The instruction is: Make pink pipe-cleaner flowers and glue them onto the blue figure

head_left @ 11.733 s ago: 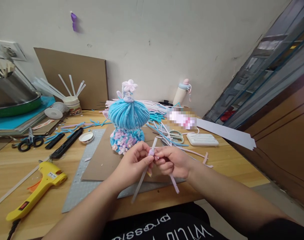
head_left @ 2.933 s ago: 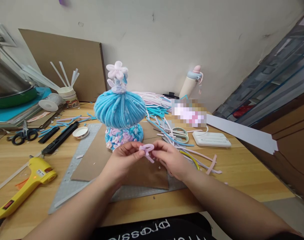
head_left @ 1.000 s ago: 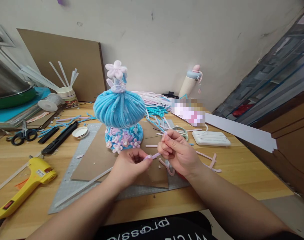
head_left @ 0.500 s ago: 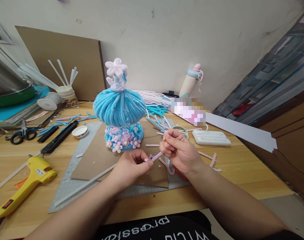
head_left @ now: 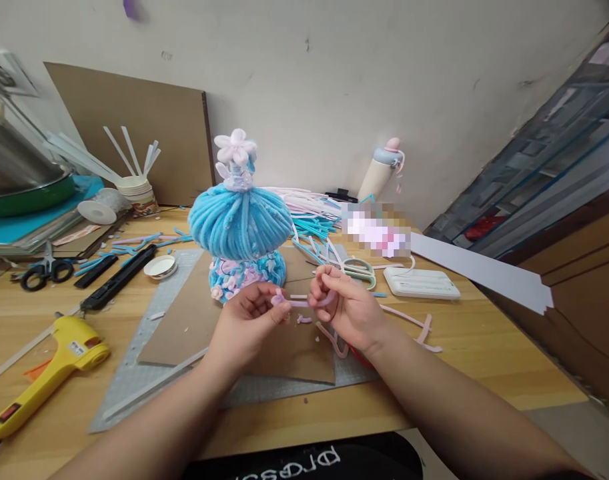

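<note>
A lilac pipe cleaner (head_left: 298, 304) stretches between my two hands over the cardboard sheet. My left hand (head_left: 251, 323) pinches its curled end between thumb and fingers. Its other end bends up through the curled fingers of my right hand (head_left: 347, 303). Just behind my left hand stands a blue pipe-cleaner lamp-like figure (head_left: 241, 223) with a rounded pleated top, a pale pink flower at its tip and small flowers round its base. A short lilac scrap (head_left: 304, 320) lies on the cardboard (head_left: 294, 357) below the pipe cleaner.
At left lie a yellow glue gun (head_left: 67, 353), scissors (head_left: 47, 268) and a black cutter (head_left: 119, 277). Loose pipe cleaners (head_left: 311, 227) pile up behind. Green-handled scissors (head_left: 360, 272), a white power bank (head_left: 423, 283) and a bottle (head_left: 379, 173) are at right.
My left hand has shifted up and left, and the pipe cleaner now runs nearly level. My right hand's fingers have loosened from a tighter fist. The view has tilted slightly up.
</note>
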Motion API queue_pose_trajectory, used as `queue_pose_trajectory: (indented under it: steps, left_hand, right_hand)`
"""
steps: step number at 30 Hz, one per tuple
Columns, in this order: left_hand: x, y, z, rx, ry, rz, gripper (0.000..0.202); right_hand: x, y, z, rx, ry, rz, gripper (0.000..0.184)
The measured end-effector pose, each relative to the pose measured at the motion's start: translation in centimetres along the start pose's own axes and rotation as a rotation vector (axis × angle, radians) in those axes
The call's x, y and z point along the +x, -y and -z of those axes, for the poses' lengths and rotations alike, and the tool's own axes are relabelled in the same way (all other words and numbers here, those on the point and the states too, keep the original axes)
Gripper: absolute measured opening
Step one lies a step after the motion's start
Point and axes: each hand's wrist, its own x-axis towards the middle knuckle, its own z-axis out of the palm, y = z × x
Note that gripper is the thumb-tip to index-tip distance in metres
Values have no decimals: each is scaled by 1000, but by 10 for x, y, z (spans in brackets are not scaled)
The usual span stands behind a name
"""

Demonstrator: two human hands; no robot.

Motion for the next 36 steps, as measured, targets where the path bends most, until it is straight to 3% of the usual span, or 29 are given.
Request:
queue_pose_trajectory:
  steps: [2,4,5,7,10,13,16,22,36]
  left_hand:
    - [-1,-3,0,45,-26,-19,28]
    - [-3,-5,-1,111,-39,-28,28]
    - [-3,-5,-1,133,-39,-32,28]
    - [-4,-4,-1,146,-20,-34,25]
    - [-3,-2,0,143,50,-14,20]
    - [-1,-1,2,137,76,13,17]
    - [1,0,4,96,79,45,17]
    - [1,4,4,-49,97,137,20]
    - [2,3,8,-35,81,260,15]
  right_hand:
    - [-5,-2,1,-249,-172,246,15]
    - [-13,-1,1,-626,-303,634,25]
    - [-18,1,0,-839,-290,812,31]
    - [-27,4,-3,-1225,-93,1003,41]
    - [-31,7,-9,-1518,169,950,48]
    - [-27,4,-11,-1520,227,832,41]
    - [-22,-2,-9,-1465,241,801,33]
    - [-21,-8,-7,-1387,270,696,36]
    - [-23,-11,-7,-1308,148,708,16]
